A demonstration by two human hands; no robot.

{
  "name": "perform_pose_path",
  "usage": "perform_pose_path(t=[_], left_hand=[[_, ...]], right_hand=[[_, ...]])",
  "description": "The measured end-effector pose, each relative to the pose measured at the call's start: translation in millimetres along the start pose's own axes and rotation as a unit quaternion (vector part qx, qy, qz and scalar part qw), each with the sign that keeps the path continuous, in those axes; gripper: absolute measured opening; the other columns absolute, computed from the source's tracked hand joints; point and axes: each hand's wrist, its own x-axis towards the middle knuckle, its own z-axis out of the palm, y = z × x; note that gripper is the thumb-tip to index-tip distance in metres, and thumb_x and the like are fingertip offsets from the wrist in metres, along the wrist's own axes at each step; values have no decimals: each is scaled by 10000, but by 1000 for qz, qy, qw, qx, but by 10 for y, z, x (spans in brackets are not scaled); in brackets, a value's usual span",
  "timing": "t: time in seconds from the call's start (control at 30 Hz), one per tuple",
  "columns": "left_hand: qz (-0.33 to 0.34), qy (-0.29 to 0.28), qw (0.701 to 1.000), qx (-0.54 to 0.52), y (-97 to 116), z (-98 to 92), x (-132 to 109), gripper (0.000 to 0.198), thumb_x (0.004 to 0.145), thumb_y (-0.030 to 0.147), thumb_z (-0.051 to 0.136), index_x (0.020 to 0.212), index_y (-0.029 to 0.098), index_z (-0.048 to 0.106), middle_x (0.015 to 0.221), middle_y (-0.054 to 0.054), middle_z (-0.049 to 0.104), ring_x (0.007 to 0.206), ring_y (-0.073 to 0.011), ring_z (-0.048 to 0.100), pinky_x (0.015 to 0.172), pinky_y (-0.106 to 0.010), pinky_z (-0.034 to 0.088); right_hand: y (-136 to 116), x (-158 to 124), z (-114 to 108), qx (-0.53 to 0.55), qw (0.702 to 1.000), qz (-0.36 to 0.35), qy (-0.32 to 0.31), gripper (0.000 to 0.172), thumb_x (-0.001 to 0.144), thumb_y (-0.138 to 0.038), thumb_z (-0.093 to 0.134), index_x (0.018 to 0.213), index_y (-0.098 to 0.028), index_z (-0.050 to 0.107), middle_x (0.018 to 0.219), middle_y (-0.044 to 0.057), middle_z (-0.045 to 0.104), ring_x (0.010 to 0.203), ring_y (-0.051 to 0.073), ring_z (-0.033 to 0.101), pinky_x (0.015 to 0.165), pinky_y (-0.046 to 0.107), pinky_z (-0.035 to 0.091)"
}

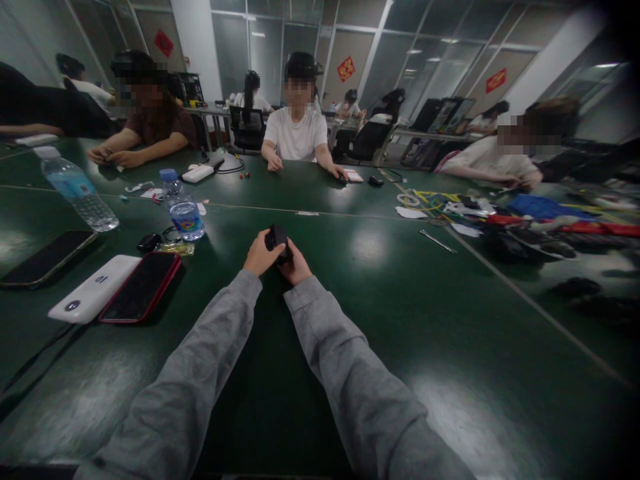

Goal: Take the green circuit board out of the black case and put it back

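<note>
Both my arms, in grey sleeves, reach forward over the dark green table [390, 320]. Between my hands is a small black box-like object [279, 236], its exact kind not clear from here. My left hand [260, 255] grips it from the left, thumb laid across its near side. From the right and below, my right hand [298, 263] wraps its fingers round the same object. The palms hide part of it. A small water bottle [184, 212] with a blue cap stands to the left of my hands.
Left lie a red-edged phone [143, 288], a white power bank [95, 290] with a cable, and a dark phone [47, 259]. A larger water bottle [80, 193] stands behind. Tangled cables [435, 200] and a metal tool [437, 241] lie right. Several people sit around the table.
</note>
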Motion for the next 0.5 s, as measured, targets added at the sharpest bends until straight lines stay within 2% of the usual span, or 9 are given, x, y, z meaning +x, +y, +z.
perform_pose_path(t=[0.2, 0.33, 0.5], left_hand=[[7, -3, 1000, 25, 23, -3, -2, 571, 770, 353, 694, 1281, 160, 528, 1317, -192, 572, 1235, -309, 543, 1055, -461, 396], [3, 1, 1000, 5, 43, -11, -12, 538, 751, 337, 709, 1242, 175, 558, 1298, -183, 581, 1231, -311, 543, 1066, -461, 380], [-16, 14, 999, -48, 52, -79, 8, 539, 688, 290, 769, 1186, 182, 592, 1251, -170, 608, 1195, -314, 556, 1073, -466, 363]], right_hand=[[5, 10, -17, 1, 1000, -10, -16, 276, 955, -294, 490, 1199, -224, 599, 814, -19, 732, 690, 141, 671, 724, 286, 568], [7, 12, -22, -2, 1000, -15, -20, 301, 958, -292, 477, 1236, -236, 578, 824, -30, 730, 699, 138, 673, 785, 310, 577], [27, 53, -49, 18, 999, -27, -39, 275, 970, -259, 453, 1217, -257, 576, 834, -41, 728, 718, 122, 682, 732, 267, 582]])
